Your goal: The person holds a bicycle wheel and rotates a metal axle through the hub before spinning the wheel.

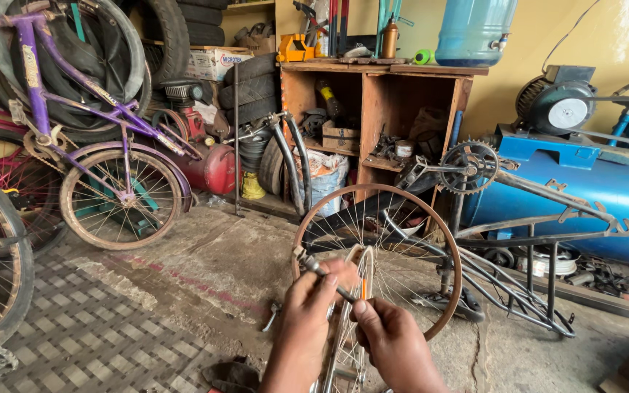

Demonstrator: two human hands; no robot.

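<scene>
The left hand (307,309) reaches up from six o'clock, its fingers curled and pinching a slim grey metal spoke tool (319,269) whose head points toward eleven o'clock. The right hand (391,342) sits just beside it at five o'clock, thumb and forefinger pressed together around the lower end of the same tool. Both hands touch the near edge of a bare rusty brown steel bicycle wheel rim with thin silver spokes (454,255), which stands upright at the centre of the view on the cracked grey concrete floor (205,269).

At three o'clock from the rim lies an upturned dark grey bicycle frame with a toothed chainring (518,218), in front of a large blue cylindrical compressor tank (606,196). At twelve o'clock stands an open wooden shelf cabinet cluttered with parts (387,109), with a pale blue plastic water jug (475,29) on top. At ten o'clock a purple child's bicycle (89,124) leans against stacked black rubber tyres (176,36).
</scene>
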